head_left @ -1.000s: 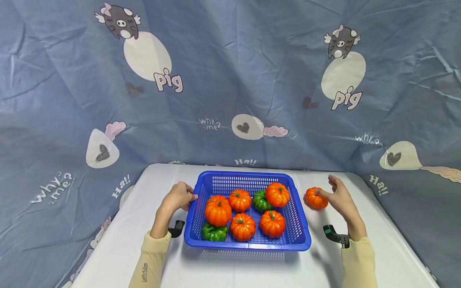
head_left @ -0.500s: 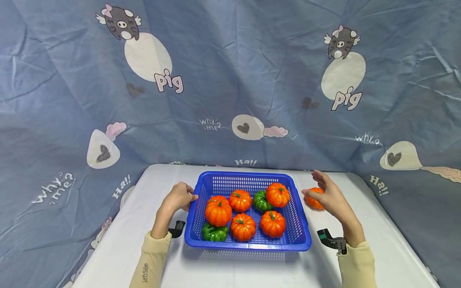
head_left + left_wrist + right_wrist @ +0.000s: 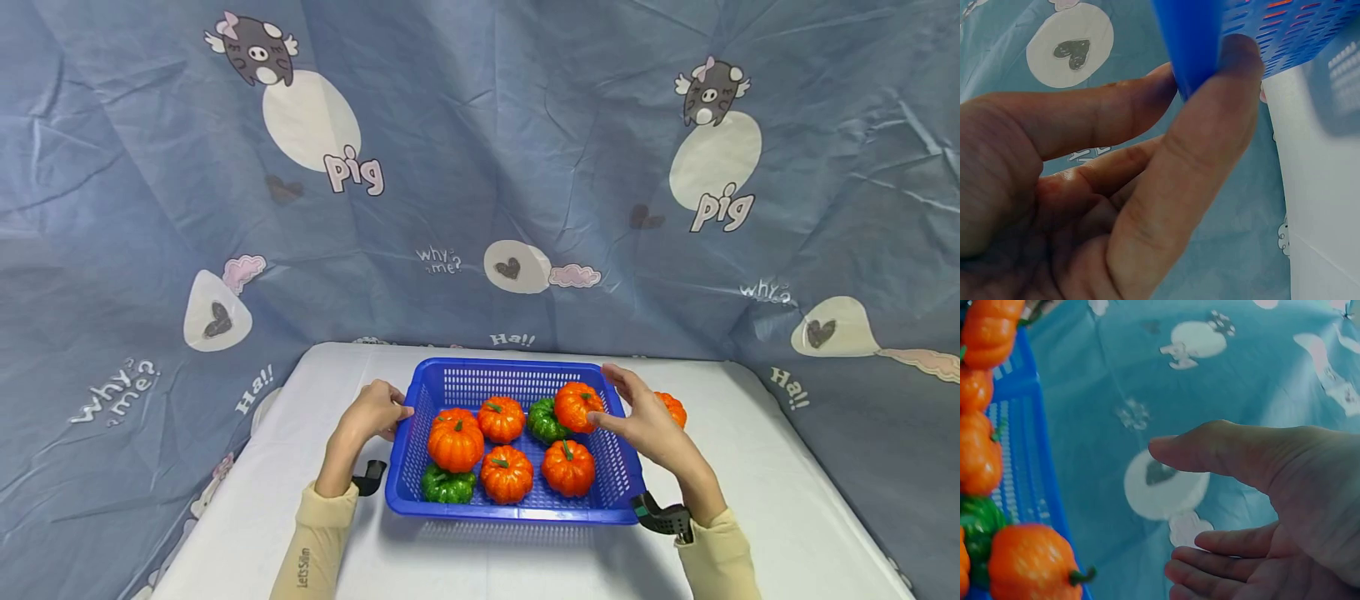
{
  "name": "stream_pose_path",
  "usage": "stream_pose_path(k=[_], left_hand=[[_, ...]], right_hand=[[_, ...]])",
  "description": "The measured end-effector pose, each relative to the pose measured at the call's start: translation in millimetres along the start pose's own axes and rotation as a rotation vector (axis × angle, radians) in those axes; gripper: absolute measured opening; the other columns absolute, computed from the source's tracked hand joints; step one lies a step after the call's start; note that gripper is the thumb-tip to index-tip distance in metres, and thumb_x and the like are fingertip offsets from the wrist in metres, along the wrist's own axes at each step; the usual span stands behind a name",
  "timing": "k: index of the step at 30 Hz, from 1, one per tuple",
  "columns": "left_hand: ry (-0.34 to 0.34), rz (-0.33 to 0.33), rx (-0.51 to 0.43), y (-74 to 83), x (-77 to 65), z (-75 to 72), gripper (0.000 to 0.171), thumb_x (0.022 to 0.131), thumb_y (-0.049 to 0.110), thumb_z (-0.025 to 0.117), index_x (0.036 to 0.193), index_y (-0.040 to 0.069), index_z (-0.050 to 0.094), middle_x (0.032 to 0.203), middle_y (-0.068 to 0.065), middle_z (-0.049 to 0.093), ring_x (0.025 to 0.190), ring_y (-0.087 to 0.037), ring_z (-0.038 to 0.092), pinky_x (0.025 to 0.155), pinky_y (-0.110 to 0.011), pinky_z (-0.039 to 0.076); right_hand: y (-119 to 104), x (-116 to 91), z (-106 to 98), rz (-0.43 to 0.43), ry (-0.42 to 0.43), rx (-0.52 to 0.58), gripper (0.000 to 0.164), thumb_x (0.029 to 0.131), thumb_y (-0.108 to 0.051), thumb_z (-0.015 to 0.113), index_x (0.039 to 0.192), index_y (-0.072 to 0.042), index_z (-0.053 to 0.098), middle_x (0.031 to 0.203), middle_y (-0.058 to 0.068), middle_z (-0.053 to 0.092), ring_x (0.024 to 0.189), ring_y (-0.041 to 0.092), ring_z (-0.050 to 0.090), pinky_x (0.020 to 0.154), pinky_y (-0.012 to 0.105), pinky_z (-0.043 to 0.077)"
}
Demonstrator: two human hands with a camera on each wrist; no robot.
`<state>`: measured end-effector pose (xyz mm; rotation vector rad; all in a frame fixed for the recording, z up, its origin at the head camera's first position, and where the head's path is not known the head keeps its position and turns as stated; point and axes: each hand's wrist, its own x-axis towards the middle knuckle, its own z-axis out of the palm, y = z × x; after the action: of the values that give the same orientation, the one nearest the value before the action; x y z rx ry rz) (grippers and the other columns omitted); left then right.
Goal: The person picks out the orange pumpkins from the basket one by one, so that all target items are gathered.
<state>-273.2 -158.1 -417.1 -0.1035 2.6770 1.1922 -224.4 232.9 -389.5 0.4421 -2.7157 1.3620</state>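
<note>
A blue plastic basket (image 3: 517, 514) holds several small orange pumpkins and two green ones. The left hand (image 3: 372, 410) pinches its left rim; in the left wrist view, thumb and finger grip the blue rim (image 3: 1189, 44) from both sides. Over the right rim, the right hand (image 3: 647, 423) has its thumb and fingers spread apart with nothing between them. Its thumb tip overlaps an orange pumpkin (image 3: 574, 406) that rests on a green pumpkin (image 3: 544, 421). Partly hidden behind this hand, another orange pumpkin (image 3: 674, 409) lies on the table outside the basket.
Beneath everything is a white-covered table (image 3: 757, 492). A blue cloth (image 3: 465, 167) printed with pigs and lettering hangs behind it and along the sides. Another green pumpkin (image 3: 447, 485) sits in the basket's front left, under a large orange pumpkin (image 3: 455, 444).
From beside the loose orange pumpkin, the right hand has moved left, across the basket's right rim. That pumpkin has shifted slightly on the table. The left hand keeps its place on the rim.
</note>
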Motion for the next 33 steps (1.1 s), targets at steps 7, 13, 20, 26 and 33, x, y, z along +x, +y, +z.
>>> stream_pose_path(k=[7, 13, 20, 26, 33], left_hand=[[0.002, -0.011, 0.008, -0.3, 0.7, 0.0, 0.035, 0.089, 0.006, 0.067, 0.117, -0.013, 0.06, 0.081, -0.019, 0.07, 0.062, -0.021, 0.07, 0.054, -0.033, 0.06], [0.001, -0.013, 0.005, 0.0, 0.8, -0.3, 0.034, 0.089, 0.006, 0.068, 0.116, -0.013, 0.061, 0.08, -0.019, 0.07, 0.062, -0.021, 0.069, 0.054, -0.033, 0.06], [-0.001, -0.007, 0.005, -0.3, -0.4, -1.6, 0.032, 0.089, 0.006, 0.067, 0.115, -0.013, 0.061, 0.079, -0.018, 0.07, 0.062, -0.02, 0.069, 0.054, -0.033, 0.06], [0.002, -0.006, 0.01, 0.4, -1.0, -2.5, 0.032, 0.089, 0.006, 0.067, 0.114, -0.013, 0.061, 0.079, -0.018, 0.069, 0.061, -0.02, 0.069, 0.054, -0.033, 0.06], [0.001, -0.001, 0.003, 0.5, 0.1, -1.3, 0.03, 0.088, 0.006, 0.068, 0.111, -0.013, 0.062, 0.076, -0.017, 0.069, 0.06, -0.019, 0.068, 0.054, -0.033, 0.06]], right_hand=[[-11, 1, 22, -0.004, -0.051, -0.036, 0.078, 0.082, -0.025, 0.077, 0.145, -0.004, 0.036, 0.145, 0.022, 0.044, 0.135, 0.042, 0.04, 0.111, 0.059, 0.033], [-15, 1, 36, 0.007, -0.1, -0.041, 0.082, 0.08, -0.033, 0.078, 0.145, -0.007, 0.036, 0.144, 0.019, 0.046, 0.134, 0.038, 0.043, 0.11, 0.058, 0.035], [-21, 2, 49, 0.016, -0.147, -0.027, 0.081, 0.08, -0.033, 0.078, 0.145, -0.006, 0.037, 0.145, 0.017, 0.045, 0.134, 0.038, 0.043, 0.11, 0.057, 0.036], [-24, 4, 60, 0.005, -0.193, 0.052, 0.081, 0.08, -0.028, 0.079, 0.144, -0.003, 0.037, 0.145, 0.017, 0.045, 0.134, 0.04, 0.043, 0.111, 0.056, 0.034], [-20, 7, 73, 0.002, -0.213, 0.091, 0.078, 0.079, -0.026, 0.08, 0.142, -0.002, 0.04, 0.144, 0.014, 0.047, 0.134, 0.037, 0.043, 0.113, 0.052, 0.034]])
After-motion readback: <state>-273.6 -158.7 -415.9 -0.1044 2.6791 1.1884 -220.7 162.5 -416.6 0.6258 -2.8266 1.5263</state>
